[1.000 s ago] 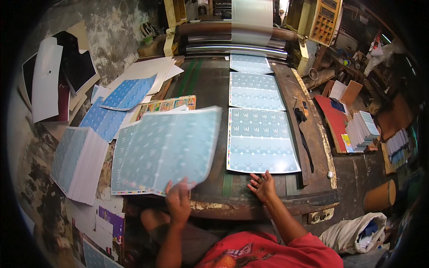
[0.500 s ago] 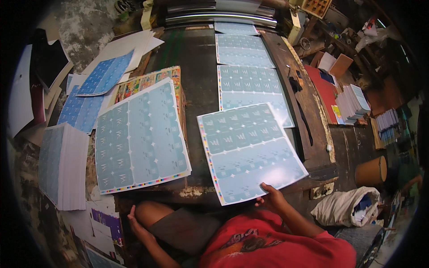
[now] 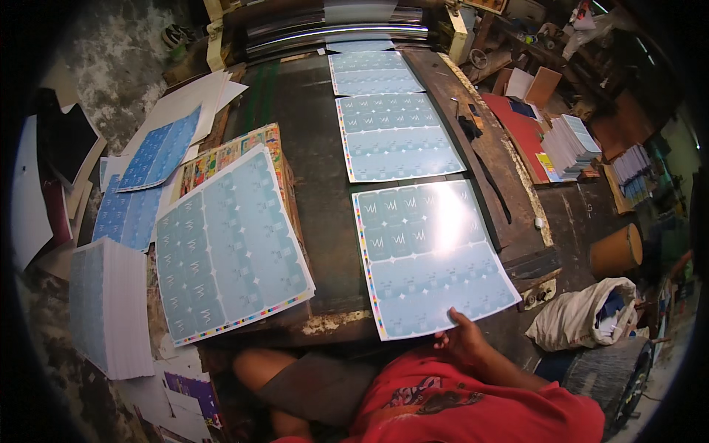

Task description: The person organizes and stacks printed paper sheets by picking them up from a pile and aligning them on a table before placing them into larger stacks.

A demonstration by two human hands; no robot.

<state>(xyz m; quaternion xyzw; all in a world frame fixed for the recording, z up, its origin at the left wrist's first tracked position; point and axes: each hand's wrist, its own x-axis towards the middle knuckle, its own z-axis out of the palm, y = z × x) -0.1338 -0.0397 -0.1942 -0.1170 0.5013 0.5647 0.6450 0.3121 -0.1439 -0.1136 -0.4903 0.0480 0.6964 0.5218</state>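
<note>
My right hand point(image 3: 464, 332) pinches the near edge of a printed sheet point(image 3: 443, 258), its thumb on top and its fingers underneath. The sheet is pale blue-green with white line marks and a strip of colour patches along its left side. Glare whitens part of its surface. It lies at the near end of the dark machine bed point(image 3: 310, 184). Beyond it, a second printed sheet point(image 3: 399, 140) and a third sheet point(image 3: 375, 72) lie in a line toward the metal rollers point(image 3: 340, 33). My left hand is out of view.
To the left, a pile of printed sheets point(image 3: 229, 244) rests on a colourful printed box point(image 3: 233, 155). A tall paper stack point(image 3: 125, 310) stands further left, near bluer sheets point(image 3: 159, 148). On the right are a white sack point(image 3: 583, 314), a brown bin point(image 3: 617, 249) and more stacked paper point(image 3: 569, 148).
The held sheet has come down from a tilt and lies straighter on the bed. My left hand has left the view. The whole scene has shifted slightly as the head moved.
</note>
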